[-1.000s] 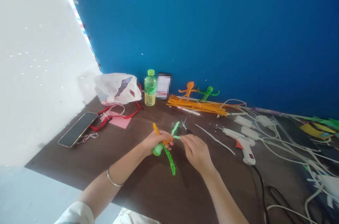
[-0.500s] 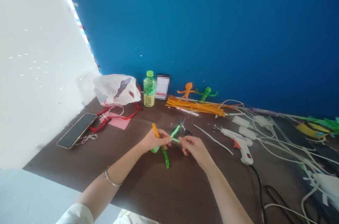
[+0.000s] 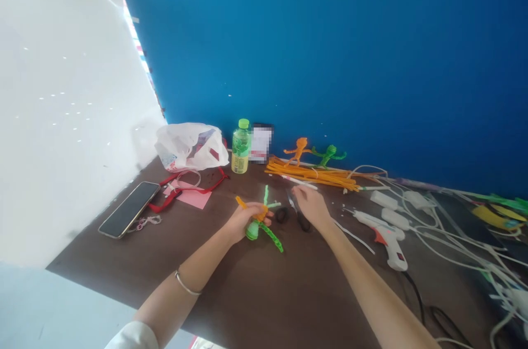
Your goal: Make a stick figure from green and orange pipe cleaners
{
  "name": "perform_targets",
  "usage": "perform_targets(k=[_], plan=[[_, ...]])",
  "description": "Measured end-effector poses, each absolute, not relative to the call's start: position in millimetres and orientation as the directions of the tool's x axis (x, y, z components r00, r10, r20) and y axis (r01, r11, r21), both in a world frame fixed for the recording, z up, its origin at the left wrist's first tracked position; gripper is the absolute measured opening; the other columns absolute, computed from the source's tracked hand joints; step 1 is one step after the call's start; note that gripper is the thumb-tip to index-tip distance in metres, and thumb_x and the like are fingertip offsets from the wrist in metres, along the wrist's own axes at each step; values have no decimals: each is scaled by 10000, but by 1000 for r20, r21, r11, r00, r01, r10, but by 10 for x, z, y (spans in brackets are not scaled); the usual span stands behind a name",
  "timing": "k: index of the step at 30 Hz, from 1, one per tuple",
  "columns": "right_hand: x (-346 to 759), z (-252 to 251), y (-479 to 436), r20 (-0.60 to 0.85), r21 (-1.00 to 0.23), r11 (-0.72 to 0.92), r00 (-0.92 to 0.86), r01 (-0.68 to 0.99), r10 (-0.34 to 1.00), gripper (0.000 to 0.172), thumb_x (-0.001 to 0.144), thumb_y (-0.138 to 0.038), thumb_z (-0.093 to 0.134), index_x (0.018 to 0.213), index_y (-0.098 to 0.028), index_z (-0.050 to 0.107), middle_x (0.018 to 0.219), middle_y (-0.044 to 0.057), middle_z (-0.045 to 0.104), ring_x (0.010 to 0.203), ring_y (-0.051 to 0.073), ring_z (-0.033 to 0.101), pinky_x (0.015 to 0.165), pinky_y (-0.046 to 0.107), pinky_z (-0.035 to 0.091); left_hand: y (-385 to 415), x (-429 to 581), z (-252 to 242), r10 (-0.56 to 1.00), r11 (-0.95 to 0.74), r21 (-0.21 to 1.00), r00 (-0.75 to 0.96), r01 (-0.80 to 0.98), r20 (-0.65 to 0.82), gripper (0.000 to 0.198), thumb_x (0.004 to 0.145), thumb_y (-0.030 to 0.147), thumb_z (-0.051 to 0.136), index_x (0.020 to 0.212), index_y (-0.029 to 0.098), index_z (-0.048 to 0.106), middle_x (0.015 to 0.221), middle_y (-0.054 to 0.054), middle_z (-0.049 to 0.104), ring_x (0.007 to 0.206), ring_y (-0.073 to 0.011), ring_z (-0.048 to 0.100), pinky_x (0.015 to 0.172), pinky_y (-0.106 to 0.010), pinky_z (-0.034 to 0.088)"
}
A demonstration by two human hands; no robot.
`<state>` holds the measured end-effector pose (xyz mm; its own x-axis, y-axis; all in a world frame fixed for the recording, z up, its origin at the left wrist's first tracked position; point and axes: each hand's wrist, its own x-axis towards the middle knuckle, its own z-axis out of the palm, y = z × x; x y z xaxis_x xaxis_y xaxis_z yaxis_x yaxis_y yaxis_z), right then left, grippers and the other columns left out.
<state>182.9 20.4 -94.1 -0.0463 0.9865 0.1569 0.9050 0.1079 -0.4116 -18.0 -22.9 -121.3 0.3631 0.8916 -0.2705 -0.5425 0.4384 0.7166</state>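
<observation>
Left hand (image 3: 246, 222) curled shut around the middle of a green-and-orange pipe-cleaner figure (image 3: 253, 231), over the brown table (image 3: 256, 294), with the limbs projecting clear of the fingers. Right hand (image 3: 312, 205) half open, nothing held, just beside the scissors (image 3: 297, 216) on the table; contact not discernible. Firm pinch at the central twist recommended, to prevent limb slippage.

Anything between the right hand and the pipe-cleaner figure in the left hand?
Yes: the scissors lie between the right hand and the figure, their black handles nearest the figure.
</observation>
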Motion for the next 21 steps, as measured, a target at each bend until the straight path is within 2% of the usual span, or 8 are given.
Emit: perform_targets(k=[3, 6, 11, 16, 19, 21], plan=[[1760, -888, 596, 185, -256, 144, -97, 956, 978, 324, 855, -218, 316, 1017, -158, 590, 1037, 111, 619, 966, 220, 540, 791, 313, 385, -221, -191, -1212, 893, 442, 692, 350, -571, -283, 298, 588, 174, 665, 839, 94, 526, 738, -145, 662, 570, -200, 619, 650, -367, 462], [1727, -870, 914, 169, -98, 177, -159, 979, 973, 360, 781, -81, 363, 1063, -149, 576, 1048, 136, 611, 994, 250, 514, 801, 357, 348, -204, -216, -1199, 911, 409, 663, 326, -627, -254, 284, 580, 136, 646, 826, 95, 509, 730, -149, 661, 590, -213, 628, 674, -374, 459], [1754, -915, 1158, 145, 101, 219, -232, 970, 962, 292, 768, -103, 406, 959, -154, 622, 953, 133, 640, 926, 260, 536, 783, 386, 321, -171, -253, -1197, 903, 427, 593, 357, -683, -240, 280, 562, 136, 644, 797, 113, 494, 728, -134, 661, 566, -204, 620, 675, -380, 454], [1794, -917, 1142, 168, 210, 283, -320, 936, 932, 245, 788, -140, 401, 830, -117, 642, 904, 146, 635, 899, 265, 536, 745, 357, 331, -155, -255, -1233, 907, 412, 621, 362, -667, -213, 245, 590, 174, 646, 798, 93, 545, 736, -118, 660, 507, -146, 578, 627, -327, 445], [1826, -881, 1072, 231, 241, 301, -356, 923, 906, 315, 791, -93, 351, 976, -93, 606, 923, 146, 627, 886, 250, 536, 767, 348, 336, -161, -253, -1231, 910, 402, 643, 359, -651, -206, 215, 612, 210, 659, 761, 88, 562, 733, -108, 653, 510, -137, 571, 625, -320, 442], [1839, -837, 994, 336, 260, 322, -398, 910, 854, 376, 780, -65, 334, 1086, -74, 552, 925, 145, 622, 844, 237, 545, 752, 337, 359, -171, -250, -1222, 913, 398, 634, 353, -663, -205, 207, 606, 209, 673, 731, 94, 554, 730, -105, 650, 532, -146, 578, 631, -321, 440]])
